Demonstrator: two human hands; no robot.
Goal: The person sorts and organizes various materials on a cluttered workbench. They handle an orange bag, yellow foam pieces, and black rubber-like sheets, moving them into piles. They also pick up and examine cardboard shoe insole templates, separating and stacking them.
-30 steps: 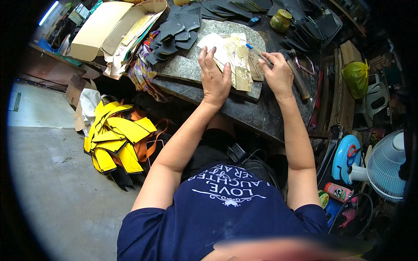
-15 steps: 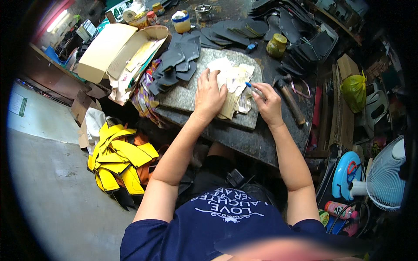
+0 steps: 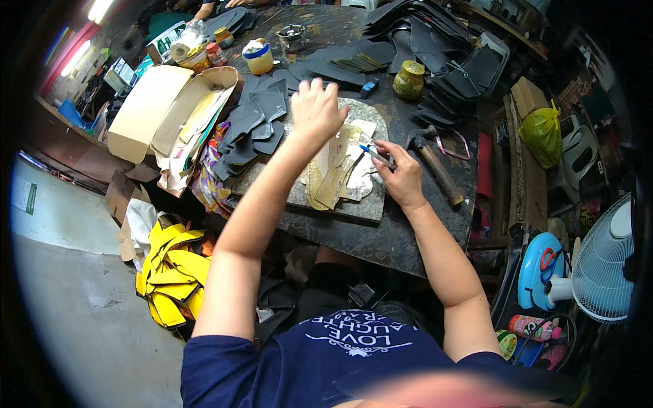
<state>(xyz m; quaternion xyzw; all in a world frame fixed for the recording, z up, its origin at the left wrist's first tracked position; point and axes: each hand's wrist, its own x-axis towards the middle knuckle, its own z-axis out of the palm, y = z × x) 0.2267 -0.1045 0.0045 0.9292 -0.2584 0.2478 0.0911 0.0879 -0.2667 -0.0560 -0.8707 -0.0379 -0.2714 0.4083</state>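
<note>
My right hand [image 3: 403,175] is closed around a slim pen [image 3: 382,159] with a blue end, held over the right edge of a grey stone slab [image 3: 367,212]. Beneath it, worn cream and tan card patterns [image 3: 333,178] and whitish paper lie in a loose pile on the slab. My left hand [image 3: 317,114] is raised near the slab's far side, thumb spread from the fingers and nothing visible in it; its fingertips are partly hidden. Left of it, black flat cut pieces [image 3: 253,117] lie heaped over the slab's edge.
A hammer [image 3: 437,168] lies right of the slab. Beyond are a yellowish jar [image 3: 409,80], a small blue object [image 3: 369,88], stacked black pieces [image 3: 340,62] and a white-lidded tub [image 3: 258,57]. An open carton [image 3: 151,112] stands left. Another person's hand [image 3: 204,11] shows far off.
My left hand has lifted off the pattern pile and moved toward the slab's far side. The pen stays in my right hand, now showing more of its length. The view has shifted slightly.
</note>
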